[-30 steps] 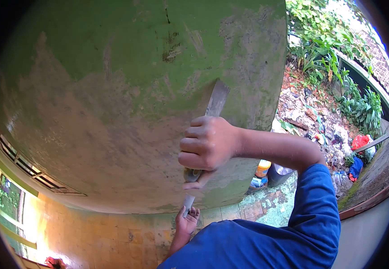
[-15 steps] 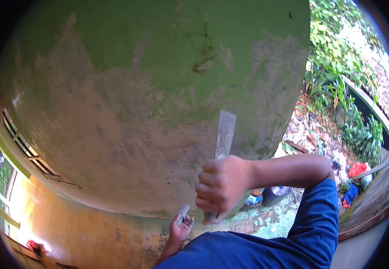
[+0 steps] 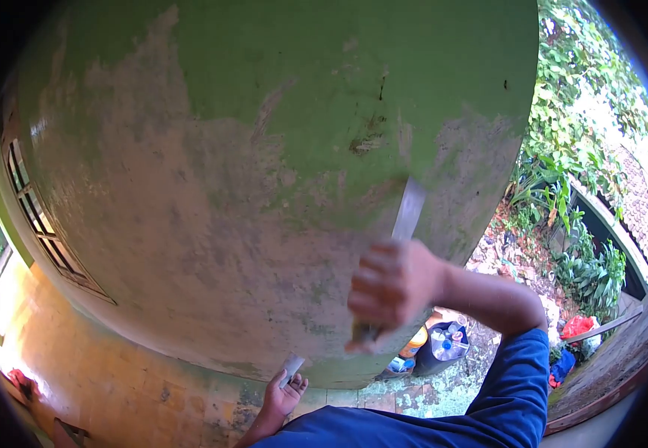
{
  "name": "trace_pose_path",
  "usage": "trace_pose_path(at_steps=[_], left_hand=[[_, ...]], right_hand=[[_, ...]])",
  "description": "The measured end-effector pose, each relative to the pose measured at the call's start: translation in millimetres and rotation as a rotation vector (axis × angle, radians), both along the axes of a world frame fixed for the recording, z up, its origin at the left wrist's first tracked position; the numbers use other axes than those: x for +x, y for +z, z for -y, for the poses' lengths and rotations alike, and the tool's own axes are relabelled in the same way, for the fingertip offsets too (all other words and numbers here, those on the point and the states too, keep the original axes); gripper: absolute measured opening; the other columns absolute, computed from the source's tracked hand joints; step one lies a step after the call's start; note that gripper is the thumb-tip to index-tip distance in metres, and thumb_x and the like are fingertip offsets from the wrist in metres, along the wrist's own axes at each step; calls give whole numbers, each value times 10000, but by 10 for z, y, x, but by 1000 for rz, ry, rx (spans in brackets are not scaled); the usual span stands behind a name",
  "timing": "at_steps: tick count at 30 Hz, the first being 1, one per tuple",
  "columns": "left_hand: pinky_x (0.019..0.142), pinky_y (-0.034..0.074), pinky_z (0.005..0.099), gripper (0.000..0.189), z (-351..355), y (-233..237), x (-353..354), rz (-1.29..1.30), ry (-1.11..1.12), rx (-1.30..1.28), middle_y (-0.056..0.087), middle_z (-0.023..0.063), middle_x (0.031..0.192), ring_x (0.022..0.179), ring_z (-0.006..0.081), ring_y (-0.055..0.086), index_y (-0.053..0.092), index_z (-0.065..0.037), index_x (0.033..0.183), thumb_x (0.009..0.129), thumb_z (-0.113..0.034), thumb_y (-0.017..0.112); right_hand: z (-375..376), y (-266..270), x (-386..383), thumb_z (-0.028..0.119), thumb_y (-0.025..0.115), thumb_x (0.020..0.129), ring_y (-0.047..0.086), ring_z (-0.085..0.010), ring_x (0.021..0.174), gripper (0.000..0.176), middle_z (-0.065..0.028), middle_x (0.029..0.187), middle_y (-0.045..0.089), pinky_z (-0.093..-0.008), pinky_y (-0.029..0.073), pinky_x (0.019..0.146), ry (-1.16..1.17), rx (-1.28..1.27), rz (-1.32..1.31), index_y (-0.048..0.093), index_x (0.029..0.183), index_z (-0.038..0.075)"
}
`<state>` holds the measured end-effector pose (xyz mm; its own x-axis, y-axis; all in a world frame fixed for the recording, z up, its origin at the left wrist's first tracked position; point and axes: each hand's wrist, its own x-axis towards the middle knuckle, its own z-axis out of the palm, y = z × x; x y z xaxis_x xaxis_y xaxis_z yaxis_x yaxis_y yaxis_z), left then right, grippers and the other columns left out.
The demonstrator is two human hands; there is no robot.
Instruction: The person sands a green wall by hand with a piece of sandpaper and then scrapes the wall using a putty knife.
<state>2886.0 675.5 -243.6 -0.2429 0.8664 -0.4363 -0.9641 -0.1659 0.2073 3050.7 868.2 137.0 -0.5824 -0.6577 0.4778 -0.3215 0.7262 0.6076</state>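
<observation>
Scraper point(image 3: 409, 210) up at a patchy wall point(image 3: 212, 216)

Right hand point(image 3: 397, 287): clenched around the scraper's handle, fingers blurred, in front of the wall's lower right part. Blade points up the wall, its end at or very near the surface; contact cannot be confirmed. Left hand point(image 3: 282, 398): palm up near the foot of the wall, fingers curled about a small flat grey plate point(image 3: 292, 365). Wall surface: green paint above, large worn greyish areas below. Containers point(image 3: 436, 354) stand by the wall's foot, towards its right end.

Risks (judgement): a steep blade angle could gouge the wall; a flat one could skid over it. A slip down the wall might bring the blade towards the left hand, which sits lower and to the left. Loose flakes could drop onto the plate or into the containers. A slack left grip could let the plate tip.
</observation>
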Motion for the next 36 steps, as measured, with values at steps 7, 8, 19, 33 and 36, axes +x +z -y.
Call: trace_pose_path(at_steps=[7, 8, 19, 33, 36], left_hand=[[879, 440, 448, 235, 1, -104, -2, 16, -14, 10, 603, 69, 845, 826, 199, 605, 548, -72, 1004, 798, -146, 634], [879, 440, 448, 235, 5, -105, 1, 18, -12, 12, 603, 69, 845, 826, 199, 605, 548, -72, 1004, 798, -146, 634], [881, 438, 450, 226, 54, -45, 78, 25, 5, -36, 604, 69, 847, 816, 197, 607, 544, -73, 998, 802, -141, 633], [888, 432, 461, 247, 181, -173, 115, 10, 4, -12, 601, 63, 948, 887, 207, 590, 551, -90, 1032, 812, -164, 636], [890, 430, 466, 278, 197, -228, 97, 30, -13, -6, 598, 62, 980, 905, 220, 585, 544, -93, 1055, 809, -180, 642]], right_hand=[[-52, 86, 4, 545, 563, 764, 345, -120, 415, 513, 44, 523, 302, -295, 252, 388, 4, -54, -8, 332, 531, 151], [18, 68, 25, 543, 569, 761, 349, -122, 417, 512, 40, 525, 304, -298, 255, 390, 36, -89, -5, 331, 532, 151], [44, 36, 28, 543, 584, 740, 328, -133, 416, 514, 27, 524, 292, -294, 239, 389, 39, -98, 12, 339, 533, 141], [16, 197, 4, 524, 574, 757, 313, -134, 391, 498, 24, 499, 297, -293, 241, 374, -27, -139, -189, 346, 533, 142], [254, -387, -80, 522, 588, 749, 343, -138, 377, 492, 20, 484, 322, -293, 257, 363, 84, -360, -34, 378, 527, 136]])
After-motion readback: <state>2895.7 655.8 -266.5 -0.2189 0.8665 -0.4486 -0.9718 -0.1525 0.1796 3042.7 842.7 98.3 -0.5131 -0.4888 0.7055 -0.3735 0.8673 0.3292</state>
